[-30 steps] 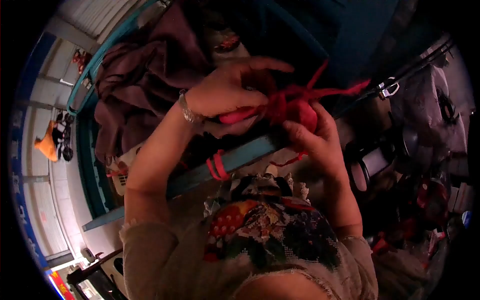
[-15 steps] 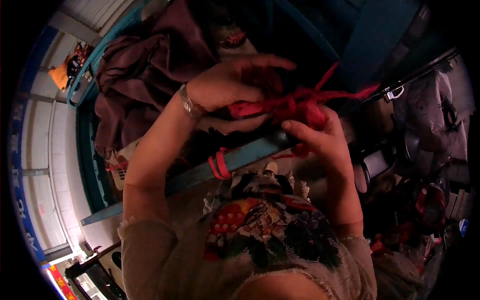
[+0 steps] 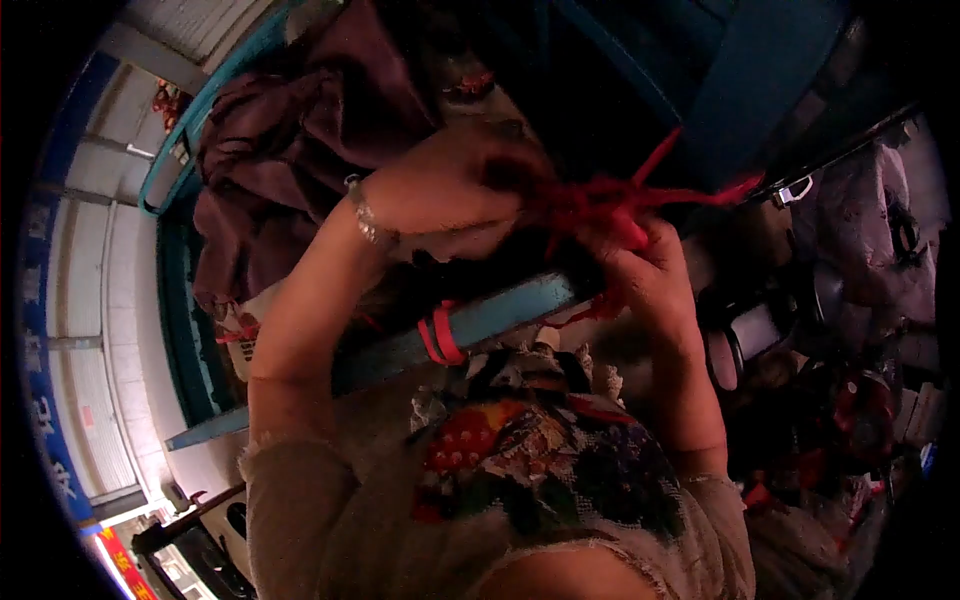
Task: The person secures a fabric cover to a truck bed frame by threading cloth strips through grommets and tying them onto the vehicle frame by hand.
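Observation:
A tangled bundle of red cord (image 3: 590, 205) lies between my two hands, its loose ends sticking out toward the upper right. My left hand (image 3: 450, 190), with a bracelet at the wrist, has its fingers curled in at the left side of the bundle; the fingertips are dark and blurred. Thumb and fingers of my right hand (image 3: 645, 270) pinch the bundle from the right. Just below both hands runs a blue metal bar (image 3: 520, 302). Around that bar goes a red band (image 3: 441, 333), apart from my hands.
Dark maroon cloth (image 3: 270, 150) lies heaped at the upper left inside the blue frame (image 3: 185, 330). A blue panel (image 3: 765, 90) stands at the upper right. Translucent plastic bags (image 3: 870, 230) hang on the right, above dark clutter.
My left hand's fingers were spread, with a red length across them; now they are curled in at the bundle. My right thumb has closed in against the red cord.

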Motion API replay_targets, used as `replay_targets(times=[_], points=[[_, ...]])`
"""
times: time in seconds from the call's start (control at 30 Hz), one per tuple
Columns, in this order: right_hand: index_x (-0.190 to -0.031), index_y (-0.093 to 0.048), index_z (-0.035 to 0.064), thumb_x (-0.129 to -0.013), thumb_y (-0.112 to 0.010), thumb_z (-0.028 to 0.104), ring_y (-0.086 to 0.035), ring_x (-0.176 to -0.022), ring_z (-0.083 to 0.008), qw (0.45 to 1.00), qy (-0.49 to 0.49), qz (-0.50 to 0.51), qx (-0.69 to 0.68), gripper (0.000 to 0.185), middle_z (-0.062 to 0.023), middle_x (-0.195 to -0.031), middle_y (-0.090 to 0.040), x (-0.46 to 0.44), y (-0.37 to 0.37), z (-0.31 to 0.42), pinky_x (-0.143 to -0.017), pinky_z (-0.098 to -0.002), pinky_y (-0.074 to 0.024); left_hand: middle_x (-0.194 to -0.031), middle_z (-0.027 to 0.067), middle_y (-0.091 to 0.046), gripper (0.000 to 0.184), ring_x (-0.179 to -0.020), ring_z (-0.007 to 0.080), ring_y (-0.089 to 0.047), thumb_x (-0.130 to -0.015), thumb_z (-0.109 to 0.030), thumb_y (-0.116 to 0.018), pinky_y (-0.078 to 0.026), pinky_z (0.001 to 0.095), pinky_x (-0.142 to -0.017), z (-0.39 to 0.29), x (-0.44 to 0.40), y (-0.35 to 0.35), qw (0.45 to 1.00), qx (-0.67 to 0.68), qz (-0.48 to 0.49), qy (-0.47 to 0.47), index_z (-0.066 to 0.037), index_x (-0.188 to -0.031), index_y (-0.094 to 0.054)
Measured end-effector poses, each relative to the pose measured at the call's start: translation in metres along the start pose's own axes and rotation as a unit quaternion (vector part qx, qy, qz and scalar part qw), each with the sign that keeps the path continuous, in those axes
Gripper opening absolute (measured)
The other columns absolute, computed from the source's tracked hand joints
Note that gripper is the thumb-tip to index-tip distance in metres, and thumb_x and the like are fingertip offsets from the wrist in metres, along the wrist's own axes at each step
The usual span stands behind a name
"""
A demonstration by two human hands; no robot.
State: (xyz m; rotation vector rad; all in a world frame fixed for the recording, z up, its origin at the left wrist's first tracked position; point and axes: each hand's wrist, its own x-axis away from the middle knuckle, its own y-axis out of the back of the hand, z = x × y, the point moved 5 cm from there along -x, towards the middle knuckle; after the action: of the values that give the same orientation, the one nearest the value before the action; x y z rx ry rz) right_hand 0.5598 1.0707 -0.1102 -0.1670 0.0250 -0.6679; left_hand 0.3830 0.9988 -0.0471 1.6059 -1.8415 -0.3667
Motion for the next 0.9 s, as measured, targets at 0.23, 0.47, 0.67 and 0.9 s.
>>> replay_targets(times=[0.23,0.47,0.67,0.9], points=[[-0.103,-0.065,0.0032,-0.084,-0.07,0.019,-0.056,-0.082,-0.0086,0.994,-0.022,0.108,0.023,0.025,0.0007,-0.089,-0.064,-0.007,-0.031,0.028,-0.073,-0.0247,-0.046,-0.084,0.0023,-0.067,0.023,-0.075,0.0081,-0.058,-0.076,-0.013,-0.071,-0.05,0.025,-0.07,-0.032,0.02,0.003,0.993,0.078,-0.087,0.004,-0.004,-0.097,-0.068],[-0.108,-0.062,0.005,-0.082,-0.068,0.015,-0.058,-0.082,-0.0097,0.98,-0.05,0.087,-0.171,0.029,-0.0006,-0.093,-0.064,-0.018,-0.048,0.014,-0.071,-0.0232,-0.0463,-0.079,0.0012,-0.064,0.017,-0.07,0.0069,-0.058,-0.079,-0.006,-0.069,-0.047,0.0212,-0.065,-0.042,0.033,0.019,0.967,0.182,-0.172,-0.049,0.001,-0.094,-0.066],[-0.112,-0.059,0.0025,-0.083,-0.066,0.015,-0.059,-0.083,-0.0138,0.962,-0.009,0.125,-0.241,0.032,-0.0008,-0.089,-0.065,-0.018,-0.057,0.04,-0.078,-0.0269,-0.047,-0.077,0.0012,-0.064,0.015,-0.071,0.0068,-0.059,-0.081,-0.004,-0.069,-0.046,0.0185,-0.066,-0.041,0.034,0.028,0.926,0.322,-0.192,-0.037,0.001,-0.094,-0.067],[-0.113,-0.058,0.0026,-0.08,-0.063,0.009,-0.057,-0.096,-0.0134,0.956,0.035,0.082,-0.278,0.034,-0.0035,-0.102,-0.062,-0.028,-0.063,0.028,-0.086,-0.0273,-0.0446,-0.083,0.003,-0.066,0.016,-0.071,0.0076,-0.06,-0.081,-0.001,-0.07,-0.048,0.0184,-0.065,-0.039,0.033,0.027,0.938,0.261,-0.225,-0.045,0.001,-0.096,-0.066]])
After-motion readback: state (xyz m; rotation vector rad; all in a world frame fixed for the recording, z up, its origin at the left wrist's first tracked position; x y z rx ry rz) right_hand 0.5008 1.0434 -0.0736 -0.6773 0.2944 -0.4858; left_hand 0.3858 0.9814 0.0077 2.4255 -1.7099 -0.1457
